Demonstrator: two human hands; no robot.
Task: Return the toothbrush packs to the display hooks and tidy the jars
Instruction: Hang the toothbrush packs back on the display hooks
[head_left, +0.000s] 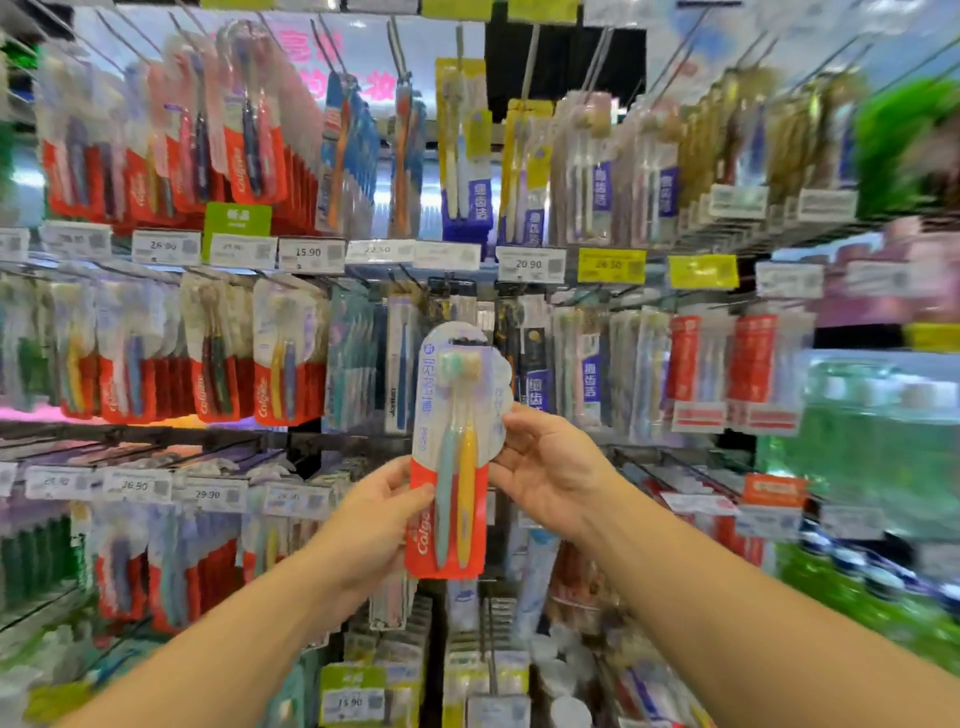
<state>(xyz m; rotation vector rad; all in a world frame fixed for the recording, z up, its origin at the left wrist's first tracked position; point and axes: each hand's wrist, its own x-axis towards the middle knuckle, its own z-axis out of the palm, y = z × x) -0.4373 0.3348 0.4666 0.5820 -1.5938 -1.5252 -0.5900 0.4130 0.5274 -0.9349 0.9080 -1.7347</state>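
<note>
- Colgate two-brush pack (451, 467) held upright before the hook display, long axis vertical, hang-hole end up.
- Left hand (375, 525) grips its lower left edge; right hand (545, 467) pinches the mid right edge.
- Matching Colgate packs (283, 358) hang up-left, nearer the left hand; judged destination hook there.

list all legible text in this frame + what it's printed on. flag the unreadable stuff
"Colgate": red base of the held toothbrush pack, gripped by left hand and right hand.
"Colgate": hanging red-based packs, also on the upper row.
"15.90": price tag; again on bottom tag.
"26.90": tag.
"22.50": tag.
"20.90": tag.
"29.90": tag.
Chinese print on the packs, yellow tags, other labels: too blurred to read.
</note>
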